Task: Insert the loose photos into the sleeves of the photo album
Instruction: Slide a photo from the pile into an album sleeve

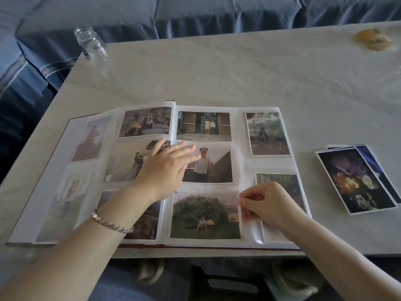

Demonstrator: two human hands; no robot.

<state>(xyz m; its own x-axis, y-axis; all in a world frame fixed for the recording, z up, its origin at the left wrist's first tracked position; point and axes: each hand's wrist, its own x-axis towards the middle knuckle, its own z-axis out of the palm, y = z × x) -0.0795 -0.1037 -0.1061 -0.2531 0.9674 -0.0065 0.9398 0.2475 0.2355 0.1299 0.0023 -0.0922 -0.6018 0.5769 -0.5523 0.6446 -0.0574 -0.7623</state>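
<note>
Album [242, 168] lies open on table [217, 72]. Left hand [167, 168] is flat with fingers straight, pressing across the spine, fingertips on the middle photo [217, 168] of the right page. Right hand [269, 203] is curled, thumb and fingers pinching the right edge of the bottom photo [205, 215] in its sleeve. Loose photos [355, 181] are stacked right of album, apart from both hands.
</note>
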